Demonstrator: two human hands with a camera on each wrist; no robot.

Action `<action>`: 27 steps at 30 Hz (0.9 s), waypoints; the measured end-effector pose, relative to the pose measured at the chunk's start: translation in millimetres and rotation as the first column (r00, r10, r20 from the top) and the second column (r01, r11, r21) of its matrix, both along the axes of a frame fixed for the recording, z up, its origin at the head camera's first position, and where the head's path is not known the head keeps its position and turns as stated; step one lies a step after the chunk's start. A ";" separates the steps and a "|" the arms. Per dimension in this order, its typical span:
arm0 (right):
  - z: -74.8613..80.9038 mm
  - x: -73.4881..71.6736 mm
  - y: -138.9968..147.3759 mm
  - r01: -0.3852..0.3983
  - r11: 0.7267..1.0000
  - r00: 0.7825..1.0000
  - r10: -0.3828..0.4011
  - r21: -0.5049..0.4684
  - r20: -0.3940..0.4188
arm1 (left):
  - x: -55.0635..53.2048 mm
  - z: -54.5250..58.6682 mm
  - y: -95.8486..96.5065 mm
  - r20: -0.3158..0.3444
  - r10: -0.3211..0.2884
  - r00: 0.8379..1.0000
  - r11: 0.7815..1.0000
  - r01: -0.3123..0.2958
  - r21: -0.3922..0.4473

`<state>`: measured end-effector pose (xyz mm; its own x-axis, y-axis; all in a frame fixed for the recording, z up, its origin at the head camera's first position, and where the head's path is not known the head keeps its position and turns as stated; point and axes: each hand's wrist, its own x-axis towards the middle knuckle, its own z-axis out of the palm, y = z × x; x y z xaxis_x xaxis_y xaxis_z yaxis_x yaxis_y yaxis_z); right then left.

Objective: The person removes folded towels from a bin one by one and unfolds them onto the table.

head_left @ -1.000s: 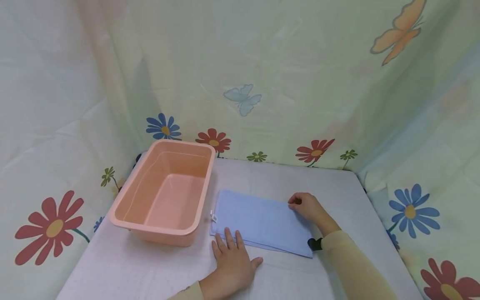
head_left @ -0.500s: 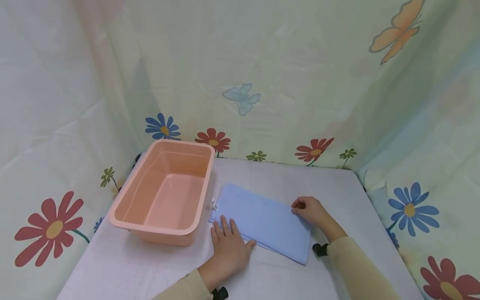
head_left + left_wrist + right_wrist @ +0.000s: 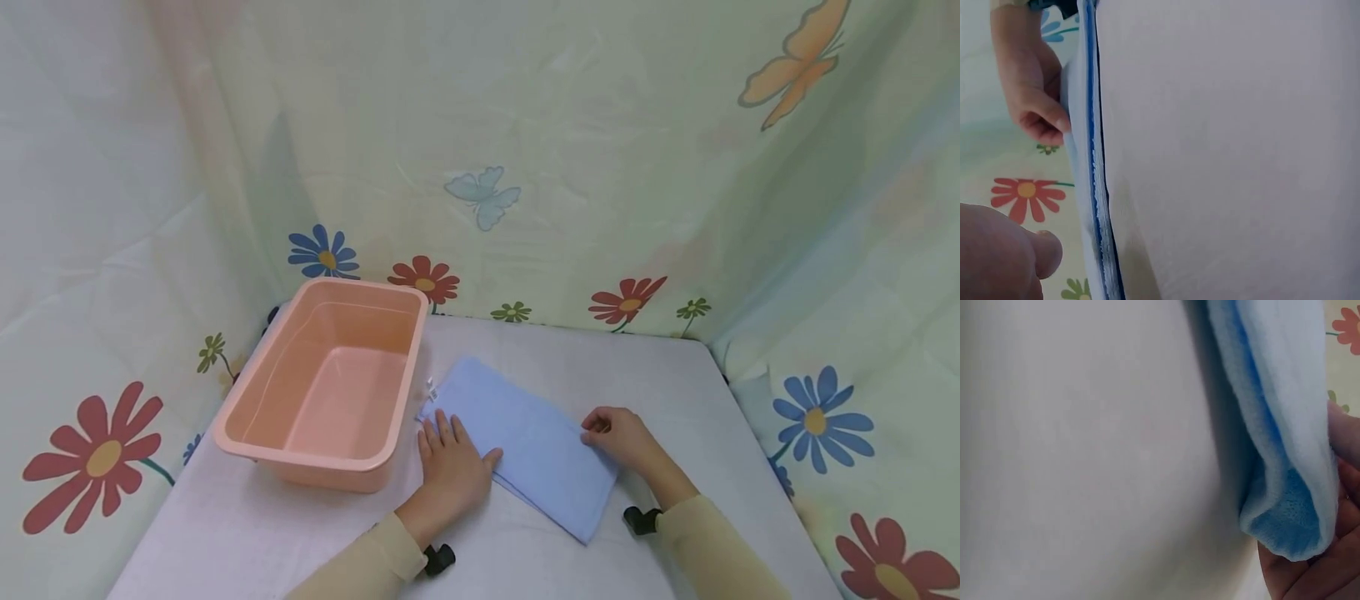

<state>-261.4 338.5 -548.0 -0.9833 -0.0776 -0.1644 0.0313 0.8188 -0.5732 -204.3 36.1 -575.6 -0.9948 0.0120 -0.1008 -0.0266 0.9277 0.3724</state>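
Note:
A folded light blue towel [image 3: 536, 446] lies slanted on the table, a small white tag [image 3: 431, 390] at its left end. My left hand [image 3: 456, 471] rests with its fingers straight and spread over the towel's near left edge. At the right end, my right hand [image 3: 624, 437] pinches the far right corner; in the right wrist view the thumb and fingers [image 3: 1319, 572] lie either side of the towel's folded end [image 3: 1294, 515]. Stacked layers of the towel [image 3: 1099, 219] show edge-on in the left wrist view.
A peach plastic basin [image 3: 307, 457] stands left of the towel, with nothing in it. Beneath everything is a white-covered table [image 3: 525, 342]. Curtains [image 3: 600, 167] printed with flowers and butterflies enclose the back and sides. Black wrist mounts [image 3: 641, 521] stick out by the sleeves.
The towel has turned clockwise in the head view: its left end moved away, its near right corner came closer and leftward. The left hand slid slightly forward and left; the right hand came slightly nearer.

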 end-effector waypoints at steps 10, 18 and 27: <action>2.2 20.9 -11.3 0.039 0.997 0.999 -0.038 -0.067 0.016 | -23.8 8.6 0.2 0.021 0.043 0.999 0.999 -0.043 0.005; 2.4 34.1 -18.9 0.053 0.994 0.998 -0.051 -0.096 0.023 | -46.2 12.0 -0.4 0.047 0.050 0.998 0.999 -0.051 0.006; -4.4 51.1 -30.0 0.048 0.987 0.999 -0.044 -0.156 0.032 | -64.8 7.2 -1.2 0.008 0.043 0.999 0.999 -0.043 -0.005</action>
<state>-210.4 308.5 -552.4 -0.9816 -0.0593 -0.1817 0.0849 0.7165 -0.6924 -269.0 34.9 -568.3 -0.9936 -0.0318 -0.1087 -0.0698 0.9274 0.3675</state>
